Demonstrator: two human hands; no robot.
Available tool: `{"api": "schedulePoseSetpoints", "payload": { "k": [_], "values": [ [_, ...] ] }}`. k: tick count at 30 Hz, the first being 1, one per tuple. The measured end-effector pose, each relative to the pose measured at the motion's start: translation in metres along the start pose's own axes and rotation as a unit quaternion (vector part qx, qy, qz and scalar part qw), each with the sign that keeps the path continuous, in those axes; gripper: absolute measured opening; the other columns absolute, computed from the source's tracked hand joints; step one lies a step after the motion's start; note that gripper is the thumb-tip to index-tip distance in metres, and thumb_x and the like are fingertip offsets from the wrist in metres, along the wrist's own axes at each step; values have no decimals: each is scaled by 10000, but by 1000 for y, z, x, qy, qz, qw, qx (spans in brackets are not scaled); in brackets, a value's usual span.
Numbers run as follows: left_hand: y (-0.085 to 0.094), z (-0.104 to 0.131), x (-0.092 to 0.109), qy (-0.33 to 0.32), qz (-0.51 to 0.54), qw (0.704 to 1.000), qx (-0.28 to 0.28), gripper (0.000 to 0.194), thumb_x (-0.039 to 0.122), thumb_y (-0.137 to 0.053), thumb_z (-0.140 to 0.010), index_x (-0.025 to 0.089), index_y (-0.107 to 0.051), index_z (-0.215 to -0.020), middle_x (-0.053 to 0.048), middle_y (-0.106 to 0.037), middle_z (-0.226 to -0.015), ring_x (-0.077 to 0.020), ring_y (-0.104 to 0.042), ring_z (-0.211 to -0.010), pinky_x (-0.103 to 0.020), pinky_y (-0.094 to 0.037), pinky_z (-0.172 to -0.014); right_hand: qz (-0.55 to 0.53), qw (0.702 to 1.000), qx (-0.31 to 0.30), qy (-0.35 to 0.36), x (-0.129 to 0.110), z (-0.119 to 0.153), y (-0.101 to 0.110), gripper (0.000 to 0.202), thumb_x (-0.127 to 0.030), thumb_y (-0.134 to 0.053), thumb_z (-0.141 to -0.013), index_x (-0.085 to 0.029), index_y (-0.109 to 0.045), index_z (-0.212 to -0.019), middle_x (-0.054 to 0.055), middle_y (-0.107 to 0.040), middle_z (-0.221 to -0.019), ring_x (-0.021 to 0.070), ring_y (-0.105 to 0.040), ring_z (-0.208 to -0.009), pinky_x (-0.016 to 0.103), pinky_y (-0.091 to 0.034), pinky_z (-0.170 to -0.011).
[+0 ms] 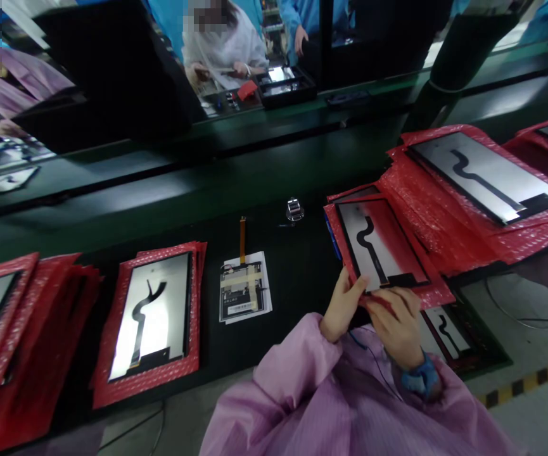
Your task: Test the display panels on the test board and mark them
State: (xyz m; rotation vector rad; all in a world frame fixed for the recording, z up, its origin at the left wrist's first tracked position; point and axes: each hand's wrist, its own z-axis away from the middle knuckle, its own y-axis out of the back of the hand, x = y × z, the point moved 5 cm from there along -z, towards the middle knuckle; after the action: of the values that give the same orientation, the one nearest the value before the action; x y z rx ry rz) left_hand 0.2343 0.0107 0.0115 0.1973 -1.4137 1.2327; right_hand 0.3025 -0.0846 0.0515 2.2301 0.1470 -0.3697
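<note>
My left hand (346,303) grips the lower left corner of a display panel (356,237), thumb on top. The panel is silvery with a curved black ribbon cable and rests on a red bubble-wrap bag (438,294). At its lower edge, beside the cable's end, is my right hand (397,320), its fingers bent over the rim; what they pinch, if anything, is hidden. To the left, a small circuit assembly (240,290) with an upright orange flex cable lies on white paper. A clear-topped counter (294,209) sits behind it.
More panels on red bags are stacked at the right (483,171) and left (154,316), with a bag pile (55,342) at far left. A tray (487,354) stands low by my right arm. Across the bench, people work behind dark screens (126,76).
</note>
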Motion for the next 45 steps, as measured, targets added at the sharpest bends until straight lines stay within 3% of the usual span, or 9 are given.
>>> {"api": "schedulePoseSetpoints", "payload": {
  "k": [5,11,16,22,26,31,34,38,45],
  "values": [
    [8,4,5,-36,-24,998,48,481,407,-776,-787,191,-604,-1180,-75,-690,-1179,-241,-652,-1101,-399,-485,-1032,-23,999,-9,38,-13,3,17,179,-315,-628,-883,-375,-712,-1030,36,-735,-1052,287,-648,-999,515,-512,-893],
    [63,56,25,14,39,986,160,618,437,-868,-678,220,-613,-1197,-71,-728,-1186,-260,-704,-1072,-396,-558,-960,-87,975,29,-205,15,0,30,279,-399,-602,-914,-273,-644,-1159,104,-694,-1126,282,-651,-1052,516,-524,-937],
    [111,86,35,53,7,976,213,688,456,-883,-655,200,-613,-1234,-76,-766,-1031,-259,-745,-925,-397,-599,-866,-373,834,-177,-366,15,1,-17,472,-486,-652,-851,-242,-620,-1254,60,-697,-967,184,-689,-766,363,-625,-705],
    [139,100,46,-18,-236,948,215,582,472,-737,-828,183,-592,-1313,-128,-669,-1299,-293,-630,-1229,-457,-476,-1092,-474,739,-209,-431,3,1,-52,549,-466,-741,-771,-237,-611,-1253,4,-616,-884,152,-647,-754,338,-653,-681],
    [140,118,53,-146,-516,803,258,666,384,-714,-856,245,-478,-1464,-129,-516,-1464,-324,-473,-1390,-524,-400,-1154,-445,767,-222,-405,4,3,-60,513,-474,-677,-817,-218,-581,-1250,7,-619,-859,162,-652,-737,342,-640,-667],
    [127,124,36,-193,-691,671,187,541,270,-621,-940,255,-479,-1461,-115,-541,-1427,-307,-501,-1299,-524,-457,-1098,-146,915,-305,-219,-4,-36,-57,274,-380,-511,-943,-200,-647,-1098,56,-693,-858,223,-675,-777,374,-550,-719],
    [125,124,32,-206,-716,638,194,515,257,-594,-958,230,-471,-1457,-121,-538,-1431,-302,-504,-1285,-504,-481,-1079,19,931,-323,-167,-9,-85,-65,309,-328,-438,-991,-159,-610,-1184,136,-707,-1069,263,-699,-901,360,-506,-742],
    [123,123,30,-224,-721,623,206,479,241,-575,-966,216,-487,-1435,-123,-553,-1423,-296,-517,-1284,-490,-494,-1070,117,905,-365,-184,-7,-139,-90,331,-281,-434,-986,-74,-600,-1183,231,-703,-1091,316,-709,-992,352,-491,-752],
    [127,114,27,-232,-723,615,212,490,227,-576,-965,215,-469,-1443,-118,-566,-1429,-289,-543,-1278,-489,-509,-1067,90,908,-354,-204,3,-162,-114,196,-185,-567,-839,-69,-705,-917,273,-718,-953,383,-707,-979,404,-500,-752]
  ]
}}
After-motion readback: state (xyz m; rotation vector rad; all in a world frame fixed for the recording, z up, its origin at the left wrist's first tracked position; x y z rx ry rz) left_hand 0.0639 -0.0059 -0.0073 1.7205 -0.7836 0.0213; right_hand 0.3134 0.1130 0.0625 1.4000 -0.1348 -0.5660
